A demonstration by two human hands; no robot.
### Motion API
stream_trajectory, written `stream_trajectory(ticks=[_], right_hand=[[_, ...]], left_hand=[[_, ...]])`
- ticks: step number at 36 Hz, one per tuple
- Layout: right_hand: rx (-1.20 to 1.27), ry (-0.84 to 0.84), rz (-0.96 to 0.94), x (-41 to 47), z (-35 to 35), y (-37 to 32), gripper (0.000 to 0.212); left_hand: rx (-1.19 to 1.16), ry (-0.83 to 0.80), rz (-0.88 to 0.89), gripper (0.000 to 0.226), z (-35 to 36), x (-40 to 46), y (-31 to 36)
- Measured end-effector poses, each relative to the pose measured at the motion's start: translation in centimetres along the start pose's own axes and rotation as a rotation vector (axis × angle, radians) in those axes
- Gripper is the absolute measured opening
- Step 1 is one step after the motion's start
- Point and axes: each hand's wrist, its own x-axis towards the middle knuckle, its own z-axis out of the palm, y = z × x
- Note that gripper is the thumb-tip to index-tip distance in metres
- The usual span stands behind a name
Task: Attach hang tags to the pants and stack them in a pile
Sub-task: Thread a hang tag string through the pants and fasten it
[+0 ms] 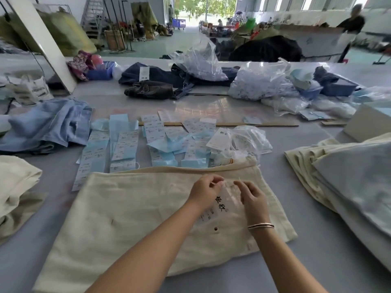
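Your cream pants (127,218) lie flat on the grey counter (296,261) in a big open workshop, with rows of blue tags (127,144) just beyond them. Your left hand (204,192) and right hand (252,196) curl their fingers (213,180), pinching a white hang tag (220,206) over the waistband.

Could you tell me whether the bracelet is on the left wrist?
No, the bracelet sits on the right wrist, behind the right hand.
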Motion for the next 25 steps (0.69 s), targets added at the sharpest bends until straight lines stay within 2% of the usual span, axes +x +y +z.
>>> stream_trajectory(ticks=[5,8,13,16,20,25], right_hand=[[-0.301,0.139,0.047,0.9,-1.1,1.7,0.011],[-0.477,0.15,-0.004,1.0,-0.6,2.2,0.012],[-0.583,0.153,-0.007,1.2,0.0,1.9,0.021],[-0.685,0.103,0.059,1.6,0.0,1.7,0.023],[-0.761,0.074,0.144,2.0,0.5,1.6,0.024],[-0.626,0.11,0.208,2.5,0.9,1.3,0.023]], left_hand=[[0.354,-0.032,0.06,0.023,2.2,1.2,0.0],[0.449,-0.054,0.1,0.026,3.4,2.2,0.9],[0.565,-0.011,0.083,0.025,4.7,3.4,1.6],[0.543,0.011,0.055,0.023,4.9,3.9,1.5],[0.379,0.051,0.015,0.023,4.3,4.3,1.5],[0.298,0.102,0.16,0.017,4.2,2.8,0.4]])
